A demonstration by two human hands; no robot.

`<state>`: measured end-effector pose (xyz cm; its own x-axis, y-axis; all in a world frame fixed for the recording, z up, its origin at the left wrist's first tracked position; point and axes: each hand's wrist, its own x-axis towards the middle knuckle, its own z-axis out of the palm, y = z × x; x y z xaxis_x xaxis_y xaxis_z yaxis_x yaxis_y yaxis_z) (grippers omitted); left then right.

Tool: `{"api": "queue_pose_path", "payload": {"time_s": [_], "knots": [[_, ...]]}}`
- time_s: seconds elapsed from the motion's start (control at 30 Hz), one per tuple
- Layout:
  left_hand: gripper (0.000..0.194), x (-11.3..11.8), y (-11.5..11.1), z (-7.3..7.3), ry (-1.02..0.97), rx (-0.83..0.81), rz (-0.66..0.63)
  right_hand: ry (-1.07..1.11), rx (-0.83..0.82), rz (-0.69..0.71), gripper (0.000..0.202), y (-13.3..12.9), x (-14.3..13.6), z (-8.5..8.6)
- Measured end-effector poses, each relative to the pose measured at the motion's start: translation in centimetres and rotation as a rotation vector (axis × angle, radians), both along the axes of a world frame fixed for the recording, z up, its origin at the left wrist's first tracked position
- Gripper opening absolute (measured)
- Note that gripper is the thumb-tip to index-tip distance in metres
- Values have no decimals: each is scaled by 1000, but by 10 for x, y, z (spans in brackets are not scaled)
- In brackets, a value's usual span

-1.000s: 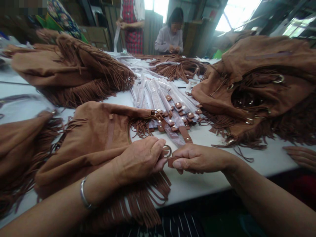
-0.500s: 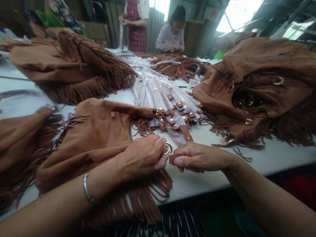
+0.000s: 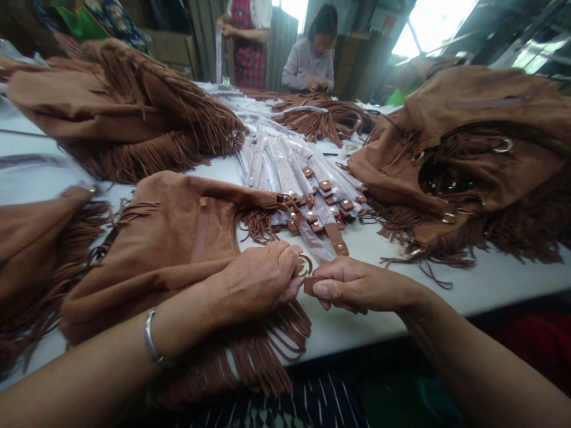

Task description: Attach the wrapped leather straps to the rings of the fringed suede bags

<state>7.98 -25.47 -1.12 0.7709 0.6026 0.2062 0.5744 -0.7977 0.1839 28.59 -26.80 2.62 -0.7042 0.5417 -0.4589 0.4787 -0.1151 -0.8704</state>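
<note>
Head view: at centre, the left hand (image 3: 263, 276) pinches a ring (image 3: 310, 264) at the edge of a bag (image 3: 173, 232) lying left of centre, the right (image 3: 352, 285) pinching a strap (image 3: 308, 286), apparently to hold the 2 close together.

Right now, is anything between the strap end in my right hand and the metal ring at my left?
Nothing visible: the strap end pokes from your right hand just below the metal ring at your left hand. I can't tell whether strap and ring touch.

Bright windows (image 3: 430, 27) glare beyond a long white table (image 3: 486, 282), brown cartons (image 3: 170, 50) standing in dimness.
</note>
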Motion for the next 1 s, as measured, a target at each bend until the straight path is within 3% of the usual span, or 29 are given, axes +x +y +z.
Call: {"api": "queue_pose_path", "payload": {"time_s": [0.6, 1.0], "knots": [[11, -2, -2, -4, -9, 86, -32, 132, -136, -194, 41, -16, -4, -18], [10, -5, 1, 5, 30, -78, -96, 71, -36, -200, 39, -18, -4, -16]]}}
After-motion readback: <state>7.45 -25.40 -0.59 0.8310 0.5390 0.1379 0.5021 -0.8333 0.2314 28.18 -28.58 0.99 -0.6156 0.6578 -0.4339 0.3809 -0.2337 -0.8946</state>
